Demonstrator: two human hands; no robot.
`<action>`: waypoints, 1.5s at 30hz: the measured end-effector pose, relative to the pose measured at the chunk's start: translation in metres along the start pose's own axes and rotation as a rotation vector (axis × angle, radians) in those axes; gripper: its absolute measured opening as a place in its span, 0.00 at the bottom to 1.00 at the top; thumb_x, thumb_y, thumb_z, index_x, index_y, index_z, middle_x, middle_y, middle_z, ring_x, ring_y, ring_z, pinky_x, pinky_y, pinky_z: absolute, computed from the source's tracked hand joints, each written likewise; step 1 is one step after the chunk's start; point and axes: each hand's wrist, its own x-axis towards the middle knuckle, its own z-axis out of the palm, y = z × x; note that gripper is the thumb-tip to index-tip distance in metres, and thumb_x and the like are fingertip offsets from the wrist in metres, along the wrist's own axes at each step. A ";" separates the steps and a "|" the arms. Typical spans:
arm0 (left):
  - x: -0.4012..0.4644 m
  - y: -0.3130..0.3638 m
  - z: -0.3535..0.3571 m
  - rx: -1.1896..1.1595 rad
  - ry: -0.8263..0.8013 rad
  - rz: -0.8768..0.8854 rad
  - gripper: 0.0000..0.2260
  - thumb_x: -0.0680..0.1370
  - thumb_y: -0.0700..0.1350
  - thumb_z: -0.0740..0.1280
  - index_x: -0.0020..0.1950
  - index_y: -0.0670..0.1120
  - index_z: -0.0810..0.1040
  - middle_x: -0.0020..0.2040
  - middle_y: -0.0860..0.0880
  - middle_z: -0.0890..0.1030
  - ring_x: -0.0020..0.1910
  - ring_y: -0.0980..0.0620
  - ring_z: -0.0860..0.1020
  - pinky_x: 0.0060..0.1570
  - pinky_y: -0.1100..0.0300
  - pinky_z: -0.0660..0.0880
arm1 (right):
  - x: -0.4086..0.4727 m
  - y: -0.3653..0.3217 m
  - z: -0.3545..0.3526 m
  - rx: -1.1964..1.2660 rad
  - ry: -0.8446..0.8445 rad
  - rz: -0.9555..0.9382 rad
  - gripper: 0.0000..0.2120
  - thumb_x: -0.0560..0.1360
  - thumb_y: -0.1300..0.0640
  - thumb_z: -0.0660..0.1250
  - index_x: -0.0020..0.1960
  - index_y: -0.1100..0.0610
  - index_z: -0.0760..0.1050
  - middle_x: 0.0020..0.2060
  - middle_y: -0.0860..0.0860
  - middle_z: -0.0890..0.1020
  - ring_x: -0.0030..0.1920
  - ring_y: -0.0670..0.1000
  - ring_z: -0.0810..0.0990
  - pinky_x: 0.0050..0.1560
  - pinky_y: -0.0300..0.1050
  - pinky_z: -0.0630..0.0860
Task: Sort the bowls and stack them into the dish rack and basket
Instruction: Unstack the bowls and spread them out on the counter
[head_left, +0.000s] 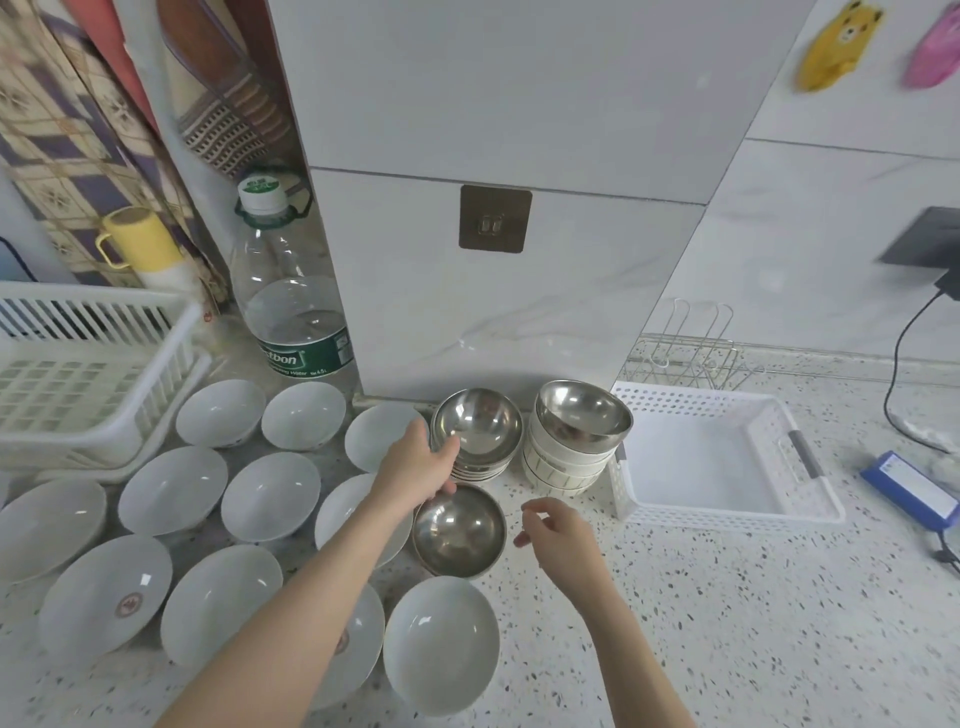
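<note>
gripping the steel bowl stack (475, 434), left fingers (448, 451) curl over its rim.

home kitchen, speckled stone countertop (727, 623), white tiled wall (519, 104), many bowls (270, 496), wire dish rack (691, 358)

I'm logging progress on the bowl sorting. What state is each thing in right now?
White basket: on the counter, nothing in it.
White dish rack: no bowls in it.
Steel bowl stack: upright, left hand grips the top bowl's rim.
Single steel bowl: upright on the counter.
Ribbed white bowls: stacked, a steel bowl tilted on top.
White bowls: spread upright, unstacked.
Right hand: loosely curled, holding nothing.
Water bottle: capped, upright.
</note>
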 end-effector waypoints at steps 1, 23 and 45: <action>0.006 0.002 0.001 0.005 -0.008 -0.024 0.25 0.79 0.56 0.62 0.72 0.45 0.62 0.33 0.49 0.85 0.19 0.58 0.72 0.25 0.63 0.70 | 0.003 -0.002 0.000 0.007 0.004 0.000 0.10 0.77 0.53 0.59 0.56 0.48 0.75 0.35 0.44 0.85 0.21 0.43 0.68 0.27 0.40 0.70; 0.020 -0.002 -0.020 -0.502 -0.010 -0.028 0.28 0.78 0.37 0.62 0.73 0.61 0.65 0.28 0.44 0.81 0.20 0.57 0.70 0.19 0.66 0.63 | 0.045 -0.030 0.019 0.075 0.057 0.071 0.13 0.78 0.54 0.56 0.38 0.56 0.73 0.31 0.50 0.84 0.25 0.44 0.69 0.32 0.42 0.67; -0.075 -0.090 -0.080 -0.888 0.150 -0.138 0.18 0.79 0.37 0.64 0.61 0.59 0.78 0.29 0.44 0.76 0.24 0.54 0.63 0.18 0.66 0.58 | 0.062 -0.065 0.051 0.031 0.259 0.126 0.19 0.73 0.62 0.58 0.63 0.61 0.68 0.52 0.61 0.82 0.53 0.61 0.80 0.52 0.50 0.76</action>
